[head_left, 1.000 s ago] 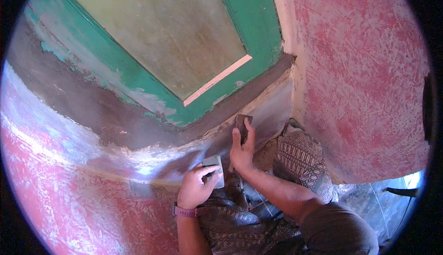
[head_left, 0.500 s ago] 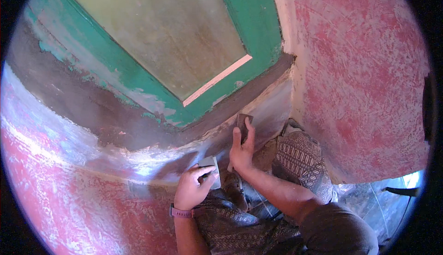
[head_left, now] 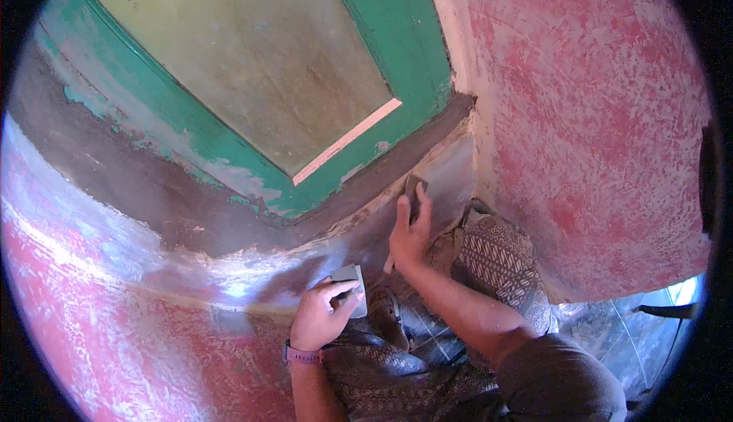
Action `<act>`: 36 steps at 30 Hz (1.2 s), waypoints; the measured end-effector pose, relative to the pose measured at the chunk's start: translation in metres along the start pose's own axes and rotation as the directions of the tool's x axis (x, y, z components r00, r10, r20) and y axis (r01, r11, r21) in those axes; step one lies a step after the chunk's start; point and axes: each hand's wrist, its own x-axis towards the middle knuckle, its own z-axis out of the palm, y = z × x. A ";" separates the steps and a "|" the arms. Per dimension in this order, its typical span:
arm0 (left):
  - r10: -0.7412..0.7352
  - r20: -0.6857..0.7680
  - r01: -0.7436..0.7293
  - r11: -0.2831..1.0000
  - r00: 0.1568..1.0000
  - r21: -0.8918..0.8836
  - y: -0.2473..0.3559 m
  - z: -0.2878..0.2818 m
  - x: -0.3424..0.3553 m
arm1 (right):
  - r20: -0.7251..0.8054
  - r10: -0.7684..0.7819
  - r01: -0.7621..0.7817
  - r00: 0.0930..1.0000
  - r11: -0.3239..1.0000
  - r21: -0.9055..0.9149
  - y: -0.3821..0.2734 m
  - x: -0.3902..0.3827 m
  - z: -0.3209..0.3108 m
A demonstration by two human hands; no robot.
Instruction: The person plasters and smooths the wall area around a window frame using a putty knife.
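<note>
My right hand point(head_left: 410, 240) is closed around a putty knife point(head_left: 417, 184). Its dark, flat blade lies against the grey plastered band of wall point(head_left: 449, 174) just under the dark ledge, and its handle end shows below my palm. Lower and to the left, my left hand point(head_left: 317, 319), with a strap on its wrist, grips a flat, pale grey rectangular plate point(head_left: 351, 275) by finger and thumb. Something dark lies between those fingers and the plate; I cannot make out what it is. The plate is held in front of the wall.
Above is a green frame point(head_left: 256, 170) around a yellowish panel point(head_left: 252, 48), with a dark ledge point(head_left: 145, 193) below it. A pink, patchy wall point(head_left: 580, 116) stands to the right. My patterned-cloth legs point(head_left: 500, 258) fill the lower middle, beside dark floor tiles point(head_left: 611, 338).
My right hand has slid the putty knife up and right along the plastered band, nearer the corner. The left hand has barely moved. The whole view has shifted slightly.
</note>
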 end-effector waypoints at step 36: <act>-0.030 0.013 0.031 0.999 0.999 -0.025 -0.012 0.002 -0.001 | 0.177 0.005 -0.007 0.984 1.000 0.011 -0.017 -0.029 -0.002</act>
